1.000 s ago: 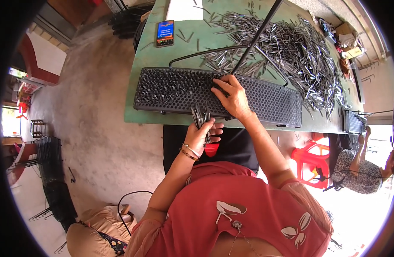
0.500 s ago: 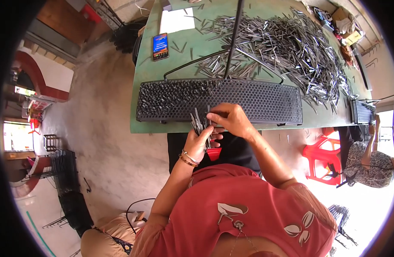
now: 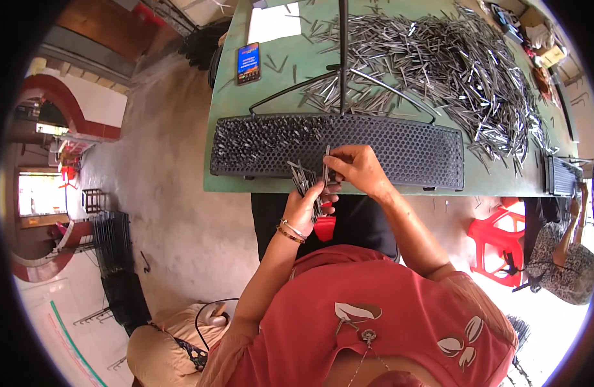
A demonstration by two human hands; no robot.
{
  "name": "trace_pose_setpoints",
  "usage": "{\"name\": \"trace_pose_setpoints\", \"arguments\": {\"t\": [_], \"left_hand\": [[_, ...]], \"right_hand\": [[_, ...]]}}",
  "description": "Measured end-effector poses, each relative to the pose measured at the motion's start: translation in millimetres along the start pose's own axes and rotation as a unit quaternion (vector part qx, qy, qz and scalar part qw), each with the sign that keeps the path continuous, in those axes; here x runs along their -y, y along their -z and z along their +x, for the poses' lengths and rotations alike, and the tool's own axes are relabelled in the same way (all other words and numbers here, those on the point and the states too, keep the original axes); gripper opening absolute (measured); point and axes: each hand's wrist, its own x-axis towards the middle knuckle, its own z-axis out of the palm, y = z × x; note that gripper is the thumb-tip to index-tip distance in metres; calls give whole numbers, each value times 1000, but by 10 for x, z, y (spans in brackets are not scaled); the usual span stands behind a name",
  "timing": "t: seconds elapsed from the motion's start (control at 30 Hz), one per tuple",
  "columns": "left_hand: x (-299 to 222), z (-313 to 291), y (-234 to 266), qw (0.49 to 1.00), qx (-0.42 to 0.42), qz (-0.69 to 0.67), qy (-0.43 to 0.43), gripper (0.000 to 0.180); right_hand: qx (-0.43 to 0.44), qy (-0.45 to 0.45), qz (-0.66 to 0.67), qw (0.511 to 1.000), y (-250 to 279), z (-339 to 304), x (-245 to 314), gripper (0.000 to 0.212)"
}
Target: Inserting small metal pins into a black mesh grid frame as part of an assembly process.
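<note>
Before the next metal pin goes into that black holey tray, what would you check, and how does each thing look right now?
1. Left hand holds a bundle of pins: ok.
2. Right hand pinches one pin: ok.
3. Black tray flat on the green table: ok.
4. Empty holes right of the hands: ok.
5. Pin tip lined up with a hole: cannot tell.
6. Phone clear of the tray: ok.

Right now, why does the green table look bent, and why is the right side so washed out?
Head view: the fisheye lens bows the green table and black perforated tray toward the rim, inside a dark round border. Head view: strong daylight bleaches the floor near the red stool and glints off the metal pins. Head view: the left hand and right hand sit sharp at centre.
</note>
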Motion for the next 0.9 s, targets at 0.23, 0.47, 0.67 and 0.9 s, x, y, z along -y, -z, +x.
{"name": "trace_pose_setpoints", "arguments": {"t": [0.23, 0.47, 0.67, 0.9], "left_hand": [[-22, -114, 11, 999, -9, 14, -28, 28], [-17, -98, 65, 999, -37, 15, -21, 25], [-12, -73, 113, 997, -17, 62, -37, 21], [82, -51, 203, 994, 21, 105, -36, 21]], "right_hand": [[56, -18, 2, 998, -66, 17, 25, 22], [-40, -19, 25, 999, -172, -18, 46, 22], [-39, -40, 35, 998, -169, -73, 90, 22], [-102, -59, 66, 991, -41, -5, 94, 22]]}}
